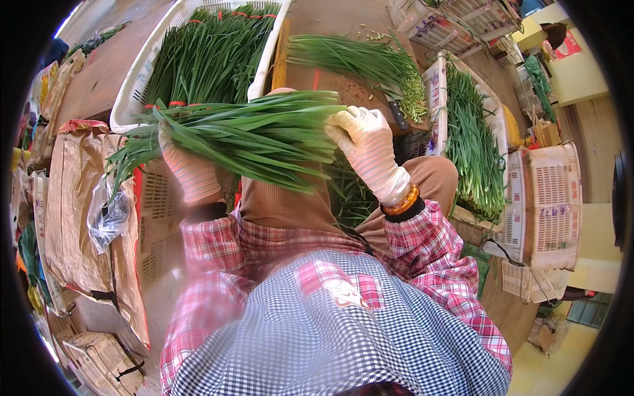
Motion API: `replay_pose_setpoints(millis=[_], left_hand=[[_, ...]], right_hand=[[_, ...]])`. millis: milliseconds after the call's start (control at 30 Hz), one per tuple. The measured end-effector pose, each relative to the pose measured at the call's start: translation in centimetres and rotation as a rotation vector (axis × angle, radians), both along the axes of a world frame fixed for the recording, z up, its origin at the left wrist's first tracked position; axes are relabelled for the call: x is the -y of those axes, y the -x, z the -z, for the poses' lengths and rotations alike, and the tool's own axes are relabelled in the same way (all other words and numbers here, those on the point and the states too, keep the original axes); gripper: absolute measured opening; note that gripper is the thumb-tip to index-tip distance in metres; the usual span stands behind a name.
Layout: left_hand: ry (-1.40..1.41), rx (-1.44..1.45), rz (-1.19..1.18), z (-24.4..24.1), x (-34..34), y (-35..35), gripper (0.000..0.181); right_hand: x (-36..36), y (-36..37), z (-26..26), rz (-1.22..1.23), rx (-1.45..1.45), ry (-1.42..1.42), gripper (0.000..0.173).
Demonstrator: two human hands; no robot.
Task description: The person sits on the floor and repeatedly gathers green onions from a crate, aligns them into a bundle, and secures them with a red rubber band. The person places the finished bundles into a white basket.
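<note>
A loose bunch of garlic chives [247,138] lies across my lap at knee height, its leaf tips drooping to the left. My left hand [190,168], in a striped knit glove, holds it from beneath near the tips; leaves hide most of those fingers. At the other end, my gloved right hand [361,143] has its fingers curled on the edge of the bunch. Beyond that hand, a knife [397,114] with a dark riveted handle rests at the edge of a wooden board [346,84]. More chives [351,57] are spread on the board.
At the upper left stands a white plastic crate [121,106] of chive bundles tied with red bands [177,103]. Another crate [500,133] of chives is on the right. Cut stem pieces [413,94] litter the board's right side. A brown sack [84,198] covers crates at left.
</note>
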State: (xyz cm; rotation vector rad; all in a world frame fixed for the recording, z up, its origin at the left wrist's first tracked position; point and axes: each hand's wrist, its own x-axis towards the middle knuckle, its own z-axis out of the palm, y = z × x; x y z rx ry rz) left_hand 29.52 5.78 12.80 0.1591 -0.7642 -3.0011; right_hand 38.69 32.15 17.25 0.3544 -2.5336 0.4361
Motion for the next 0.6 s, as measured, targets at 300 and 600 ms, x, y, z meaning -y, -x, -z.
replay_pose_setpoints(millis=[300, 600], left_hand=[[0.046, 0.172, 0.007, -0.9, -0.9, -0.6, 0.036], [0.149, 0.267, -0.041, -0.8, -1.0, -0.5, 0.044]], right_hand=[[-0.4, 0.2, 1.0, 0.124, 0.031, 0.109, 0.01], [-7.9, -2.3, 5.4, 0.494, 0.176, 0.314, 0.011]])
